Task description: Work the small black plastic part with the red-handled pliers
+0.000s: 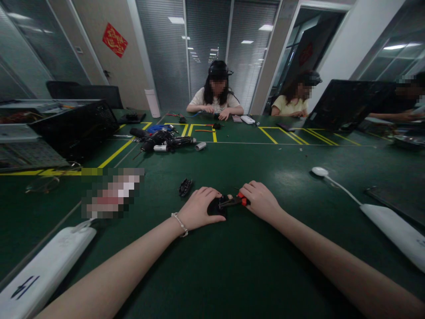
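My left hand (199, 207) is closed around a small black part (216, 209) low over the green table (252, 266); its exact kind is hard to make out. In my right hand (262, 201) are pliers with red handles (244, 199). Their dark jaws (229, 203) reach leftward and touch or overlap the black part. Just beyond my left hand lies a black ribbed plastic piece (185, 187), apart from it.
Tools and cables, with a black drill (154, 141), lie in a heap at the back left. White power banks (46, 270) (392, 230) lie at both sides. Across the table a person (215, 97) works; monitors (73, 128) stand near the edges.
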Motion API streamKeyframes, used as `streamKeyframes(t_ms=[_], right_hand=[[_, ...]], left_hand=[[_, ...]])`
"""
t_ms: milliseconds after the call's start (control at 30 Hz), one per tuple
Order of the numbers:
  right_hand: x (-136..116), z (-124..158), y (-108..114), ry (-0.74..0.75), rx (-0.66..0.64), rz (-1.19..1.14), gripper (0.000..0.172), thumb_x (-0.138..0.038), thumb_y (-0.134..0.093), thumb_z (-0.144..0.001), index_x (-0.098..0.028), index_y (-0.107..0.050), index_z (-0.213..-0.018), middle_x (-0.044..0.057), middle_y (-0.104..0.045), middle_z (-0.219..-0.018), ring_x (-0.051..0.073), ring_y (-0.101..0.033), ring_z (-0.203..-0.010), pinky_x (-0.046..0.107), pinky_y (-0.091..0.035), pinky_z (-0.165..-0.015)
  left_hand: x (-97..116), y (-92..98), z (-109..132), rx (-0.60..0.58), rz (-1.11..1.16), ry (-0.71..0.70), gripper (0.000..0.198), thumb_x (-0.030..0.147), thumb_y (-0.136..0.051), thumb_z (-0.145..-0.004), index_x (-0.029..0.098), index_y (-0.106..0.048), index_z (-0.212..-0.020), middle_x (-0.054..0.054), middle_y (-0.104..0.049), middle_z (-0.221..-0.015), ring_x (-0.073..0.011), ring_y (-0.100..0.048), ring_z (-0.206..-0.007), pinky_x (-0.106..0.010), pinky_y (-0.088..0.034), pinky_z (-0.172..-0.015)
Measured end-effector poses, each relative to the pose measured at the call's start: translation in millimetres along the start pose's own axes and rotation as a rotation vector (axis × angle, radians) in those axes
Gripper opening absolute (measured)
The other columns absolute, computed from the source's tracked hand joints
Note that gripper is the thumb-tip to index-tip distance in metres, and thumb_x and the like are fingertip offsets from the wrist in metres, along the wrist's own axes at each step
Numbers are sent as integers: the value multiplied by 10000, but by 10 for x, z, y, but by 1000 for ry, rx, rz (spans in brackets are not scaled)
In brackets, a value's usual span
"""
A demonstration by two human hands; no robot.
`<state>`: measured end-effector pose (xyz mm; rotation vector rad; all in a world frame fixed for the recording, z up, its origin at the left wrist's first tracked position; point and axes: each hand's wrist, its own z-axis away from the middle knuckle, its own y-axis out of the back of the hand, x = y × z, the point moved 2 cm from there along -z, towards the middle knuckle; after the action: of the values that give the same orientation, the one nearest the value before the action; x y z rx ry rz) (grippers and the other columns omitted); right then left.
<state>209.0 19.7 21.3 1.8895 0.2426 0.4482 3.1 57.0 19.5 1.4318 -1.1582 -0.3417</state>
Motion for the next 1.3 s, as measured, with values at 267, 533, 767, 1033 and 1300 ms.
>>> streamKeyframes(t_ms=[267,533,767,1033,1300], right_hand=[[1,4,-22,0,14,4,199,-135,-548,-650,-161,-561,-846,58,-575,-854,194,-461,-793,302,-359,-688],[-27,-4,23,-8,1,2,225,-131,-561,-648,-157,-557,-872,60,-574,-870,193,-466,-800,306,-363,-702],[-30,-1,27,0,7,2,236,-134,-567,-647,-155,-558,-882,67,-575,-879,198,-471,-802,313,-364,-704],[-13,-9,-3,2,14,-5,211,-143,-560,-657,-155,-557,-868,58,-571,-866,189,-463,-792,302,-358,-696],[-28,-11,5,-14,6,-10,232,-141,-562,-657,-157,-557,-889,58,-575,-883,191,-468,-801,308,-360,-703]], left_hand=[[-11,-5,8,3,9,-4,567,528,-627,-643,222,-457,-1088,-64,-485,-1149,-265,-440,-1057,-425,-359,-869],[-51,-35,-1,19,27,-8,573,522,-649,-627,218,-461,-1075,-54,-523,-1092,-249,-459,-1026,-406,-370,-856],[-52,-33,2,8,18,-10,561,522,-634,-642,218,-460,-1080,-59,-517,-1106,-254,-456,-1028,-416,-376,-853],[-2,1,9,11,-20,-7,537,484,-627,-654,212,-458,-1085,-53,-511,-1105,-252,-457,-1016,-409,-373,-852],[-23,-33,8,13,-29,-4,550,537,-603,-666,216,-452,-1086,-54,-508,-1113,-249,-454,-1023,-403,-372,-854]])
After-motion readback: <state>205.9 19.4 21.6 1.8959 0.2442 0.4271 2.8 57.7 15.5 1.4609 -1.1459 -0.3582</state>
